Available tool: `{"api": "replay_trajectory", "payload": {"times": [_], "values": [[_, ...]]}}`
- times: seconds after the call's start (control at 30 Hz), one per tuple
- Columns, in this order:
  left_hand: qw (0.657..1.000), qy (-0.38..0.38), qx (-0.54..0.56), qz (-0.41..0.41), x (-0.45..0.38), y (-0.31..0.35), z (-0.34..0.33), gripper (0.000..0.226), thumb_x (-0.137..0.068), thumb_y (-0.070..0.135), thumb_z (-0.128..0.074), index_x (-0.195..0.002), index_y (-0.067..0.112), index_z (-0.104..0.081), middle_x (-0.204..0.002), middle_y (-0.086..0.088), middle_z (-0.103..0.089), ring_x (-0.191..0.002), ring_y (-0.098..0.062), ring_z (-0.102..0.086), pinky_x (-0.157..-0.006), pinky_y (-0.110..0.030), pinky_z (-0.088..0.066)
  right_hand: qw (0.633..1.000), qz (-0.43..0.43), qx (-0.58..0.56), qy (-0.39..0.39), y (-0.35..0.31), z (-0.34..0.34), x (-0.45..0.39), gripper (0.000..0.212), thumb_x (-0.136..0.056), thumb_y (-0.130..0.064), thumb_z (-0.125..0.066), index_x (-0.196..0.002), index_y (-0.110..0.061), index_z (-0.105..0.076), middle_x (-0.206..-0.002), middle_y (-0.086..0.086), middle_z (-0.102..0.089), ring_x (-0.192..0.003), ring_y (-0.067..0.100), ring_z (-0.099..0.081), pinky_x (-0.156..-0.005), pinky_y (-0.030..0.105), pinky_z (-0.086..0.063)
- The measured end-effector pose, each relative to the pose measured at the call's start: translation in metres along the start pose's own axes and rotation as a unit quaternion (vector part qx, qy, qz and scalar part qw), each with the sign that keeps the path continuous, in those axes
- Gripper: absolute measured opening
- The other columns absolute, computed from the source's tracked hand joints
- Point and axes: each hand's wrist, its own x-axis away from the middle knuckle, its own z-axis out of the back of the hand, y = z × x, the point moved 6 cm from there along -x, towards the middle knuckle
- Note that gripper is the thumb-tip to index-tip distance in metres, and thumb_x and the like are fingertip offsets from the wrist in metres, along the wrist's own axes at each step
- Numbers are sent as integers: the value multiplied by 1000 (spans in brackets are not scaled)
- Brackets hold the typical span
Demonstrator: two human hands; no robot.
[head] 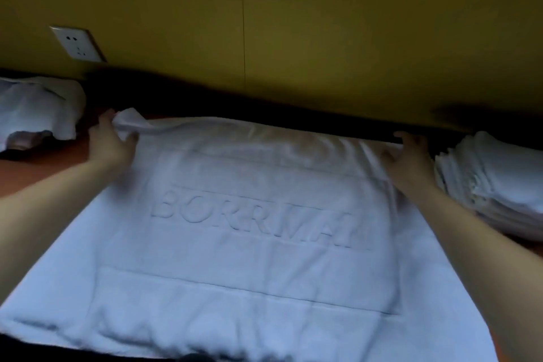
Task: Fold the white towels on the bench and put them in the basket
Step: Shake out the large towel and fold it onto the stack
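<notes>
A big white towel (249, 229) lies flat on the bench (35, 161). The left hand (110, 141) pinches its far left corner. The right hand (411, 156) grips the far right corner. A pile (493, 179) of folded towels sits just right. Crumpled towels (38, 114) lie left, under a wall socket (77, 43).

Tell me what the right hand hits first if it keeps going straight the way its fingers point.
The right hand points away from the person, at the far right corner of the spread towel. Straight on lies the dark gap at the bench's back edge, then probably the yellow wall; depth is unclear.
</notes>
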Motion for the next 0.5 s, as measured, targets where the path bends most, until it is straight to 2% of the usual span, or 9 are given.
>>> {"api": "replay_trajectory", "payload": {"times": [0.1, 0.2, 0.3, 0.37, 0.43, 0.5], "values": [[985, -67, -142, -66, 45, -12, -30, 57, -102, 33, -52, -155, 19, -36, -159, -20, -33, -139, -45, -39, -111, -56, -35, 998, 40, 50, -27, 11, -15, 38, 49, -98, -29, -57, -143, -12, -50, -143, 19, -51, -124, 41, -51, -101, 46, -45], [958, -84, -244, -128, 94, -14, -51, 55, -103, 38, -43, -155, 21, -36, -160, -19, -32, -143, -42, -35, -115, -56, -30, 993, 67, 81, -53, 26, -23, 80, 46, -100, -34, -53, -143, -17, -52, -144, 16, -54, -126, 38, -53, -103, 46, -43], [942, -114, -264, -172, 143, 4, -69, 58, -104, 42, -36, -158, 21, -28, -163, -17, -27, -147, -42, -28, -118, -55, -24, 991, 55, 101, -75, 52, -22, 107, 54, -103, -41, -43, -154, -23, -38, -159, 12, -38, -145, 32, -36, -118, 47, -28], [925, -148, -268, -227, 180, 30, -85, 64, -101, 50, -26, -159, 24, -26, -165, -14, -25, -148, -40, -27, -119, -53, -23, 990, 40, 102, -91, 70, -19, 116, 59, -103, -47, -34, -158, -26, -30, -164, 9, -30, -151, 28, -27, -123, 46, -19], [899, -184, -265, -297, 221, 59, -106, 71, -96, 57, -20, -159, 26, -27, -165, -11, -26, -149, -38, -27, -119, -53, -22, 989, 27, 100, -101, 85, -11, 119, 64, -101, -51, -30, -159, -26, -26, -165, 8, -26, -152, 27, -23, -125, 45, -16], [869, -214, -271, -355, 261, 88, -130, 71, -95, 58, -21, -158, 26, -31, -164, -11, -29, -148, -38, -31, -119, -53, -25, 990, 3, 91, -111, 96, -4, 119, 63, -102, -49, -35, -159, -24, -27, -165, 10, -25, -152, 29, -22, -124, 44, -18]]}}
